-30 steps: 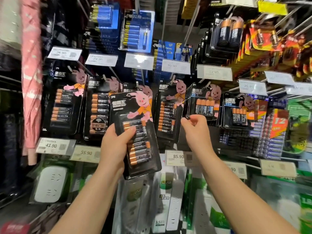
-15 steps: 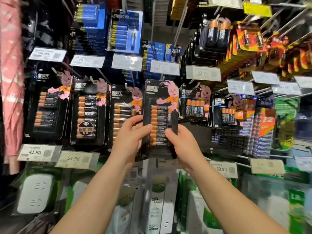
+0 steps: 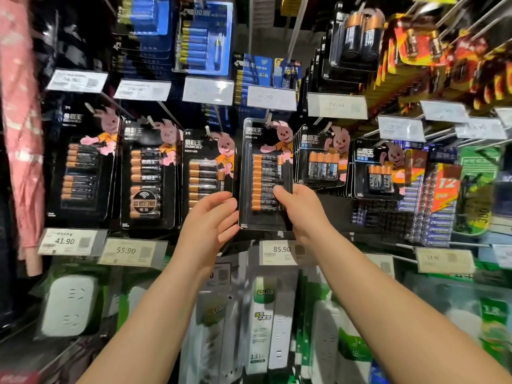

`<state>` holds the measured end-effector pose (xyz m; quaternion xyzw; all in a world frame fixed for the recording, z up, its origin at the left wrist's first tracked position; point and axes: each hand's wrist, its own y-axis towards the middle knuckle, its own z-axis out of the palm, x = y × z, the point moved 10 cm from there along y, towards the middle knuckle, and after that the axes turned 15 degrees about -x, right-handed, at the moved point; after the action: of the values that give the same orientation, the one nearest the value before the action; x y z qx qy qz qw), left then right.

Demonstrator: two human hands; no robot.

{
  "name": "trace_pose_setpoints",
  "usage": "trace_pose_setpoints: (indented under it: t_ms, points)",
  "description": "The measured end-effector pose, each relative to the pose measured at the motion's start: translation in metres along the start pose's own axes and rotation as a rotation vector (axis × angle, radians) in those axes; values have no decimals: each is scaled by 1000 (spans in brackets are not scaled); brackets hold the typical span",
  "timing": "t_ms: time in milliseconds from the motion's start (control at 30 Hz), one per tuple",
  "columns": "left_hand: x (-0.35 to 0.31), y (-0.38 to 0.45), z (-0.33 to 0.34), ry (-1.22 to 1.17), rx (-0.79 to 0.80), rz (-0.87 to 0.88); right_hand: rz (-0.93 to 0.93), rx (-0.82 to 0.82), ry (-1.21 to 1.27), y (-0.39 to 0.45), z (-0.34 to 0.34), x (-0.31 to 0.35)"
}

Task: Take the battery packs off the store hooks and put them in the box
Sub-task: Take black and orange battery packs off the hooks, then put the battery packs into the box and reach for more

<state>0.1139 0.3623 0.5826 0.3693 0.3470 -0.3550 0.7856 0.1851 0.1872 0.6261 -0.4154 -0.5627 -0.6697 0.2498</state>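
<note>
Black battery packs with a pink bunny hang in a row on store hooks: one at the far left (image 3: pixel 80 162), a second (image 3: pixel 146 173), a third (image 3: pixel 205 167), and smaller ones to the right (image 3: pixel 321 159). My right hand (image 3: pixel 302 209) grips the lower right edge of one tall battery pack (image 3: pixel 263 151), thumb on its front. That pack's top sits at a hook (image 3: pixel 268 116), level with the row. My left hand (image 3: pixel 207 225) is beside the pack's lower left edge with loosely spread fingers, the fingertips at its edge. No box is in view.
Price tags line the rails, one reading 85.90 (image 3: pixel 282 252) just under the held pack. White power strips in packaging (image 3: pixel 266 322) hang below. Blue battery packs (image 3: pixel 202 40) hang above. A pink fabric item (image 3: pixel 19 134) hangs at the far left.
The tall pack went from my left hand, low and tilted, to both hands, then up to the hook in the row. My left hand has let go; my right hand now holds it.
</note>
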Motion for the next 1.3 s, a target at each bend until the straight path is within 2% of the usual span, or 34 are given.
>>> trace_pose_setpoints:
  t_ms: [100, 200, 267, 433, 700, 900, 1033, 1133, 1300]
  points:
    - [1, 0, -5, 47, -1, 13, 27, 18, -136, 3, 0, -13]
    - [-1, 2, -9, 61, -17, 30, 194, 106, -121, 0, 9, -27]
    - [0, 2, -9, 69, -21, 33, 240, 137, -159, 1, 14, -31]
    - [5, 1, -1, 84, -21, 29, 262, 135, -214, 12, 15, -36]
    - [7, -23, 24, 64, 30, 90, 247, 232, -264, 17, -16, -48]
    - [47, -67, 78, 65, 181, 76, 6, 174, -407, 0, -87, -39]
    - [102, -102, 113, 93, 240, 2, -87, -39, -269, -20, -163, -36]
    - [146, -128, 137, 101, 261, -88, -58, -48, -269, -41, -209, -51]
    - [230, -179, 170, 181, 360, -229, 130, 10, -308, -79, -272, -122]
